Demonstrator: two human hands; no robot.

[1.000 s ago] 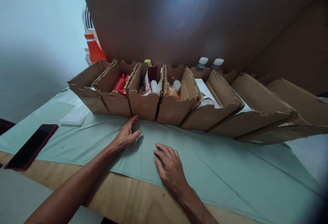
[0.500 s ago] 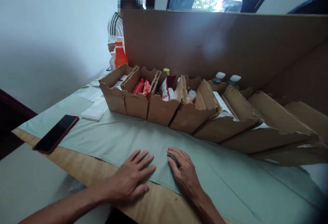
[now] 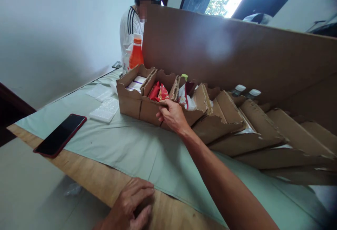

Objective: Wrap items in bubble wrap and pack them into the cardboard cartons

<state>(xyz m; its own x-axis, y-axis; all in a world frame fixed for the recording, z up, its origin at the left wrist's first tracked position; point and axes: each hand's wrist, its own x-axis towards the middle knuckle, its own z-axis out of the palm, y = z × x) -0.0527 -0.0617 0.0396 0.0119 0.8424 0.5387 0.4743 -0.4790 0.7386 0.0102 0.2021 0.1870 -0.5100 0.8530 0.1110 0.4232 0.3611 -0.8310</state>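
My right hand (image 3: 172, 116) is stretched forward to a row of cardboard boxes. Its thumb and forefinger are closed at the front rim of the second cardboard box (image 3: 150, 110) from the left, and the other fingers curl in front of that wall. Red packets (image 3: 159, 91) lie inside this box, just behind the fingertips. My left hand (image 3: 134, 202) rests on the bare wooden table edge (image 3: 105, 181), its fingers loosely bent and the thumb apart, with nothing in it.
A dark phone (image 3: 60, 135) with a red edge lies at the left. Beside it are clear plastic sheets (image 3: 105, 109). An orange bottle (image 3: 136, 54) stands behind the boxes, near a person in a white shirt (image 3: 129, 26). A tall cardboard panel (image 3: 210, 47) rises behind.
My right hand has left the cloth and gone forward to the second box. The fingers of my left hand, spread before, are now bent, and that hand sits lower in view.
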